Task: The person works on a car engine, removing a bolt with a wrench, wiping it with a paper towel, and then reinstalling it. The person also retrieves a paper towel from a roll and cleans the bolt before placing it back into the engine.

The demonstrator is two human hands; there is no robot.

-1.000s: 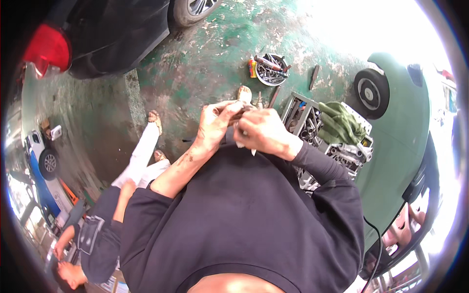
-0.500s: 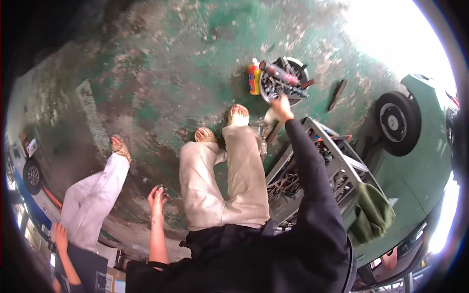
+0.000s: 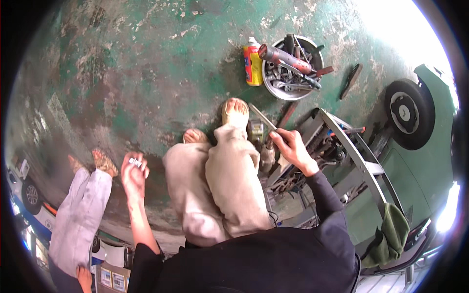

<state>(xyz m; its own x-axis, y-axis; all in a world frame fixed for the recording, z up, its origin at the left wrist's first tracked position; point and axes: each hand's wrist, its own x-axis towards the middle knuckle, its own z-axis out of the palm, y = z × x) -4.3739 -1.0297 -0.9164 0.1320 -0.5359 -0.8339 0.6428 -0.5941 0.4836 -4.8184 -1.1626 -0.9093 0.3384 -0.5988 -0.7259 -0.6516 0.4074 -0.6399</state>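
My left hand is raised over the floor at the left of my knees. Its fingers are curled round a small shiny metal piece, whose exact kind I cannot make out. In front of the grey metal rack, my right hand grips a long thin metal tool like a flat bar. Its free end points forward and left, by my right foot. Beyond that hand, a round metal bowl holds wrenches, other hand tools and a red-and-black cylindrical power tool.
A yellow-and-red spray can stands beside the bowl. To the right lie a brush and a grey rack full of tools, with a green cloth on it. A green car borders the right; another person stands at left.
My right hand has drawn back from the bowl toward me and now holds the thin metal tool. My left hand has risen forward and left, its metal piece now showing.
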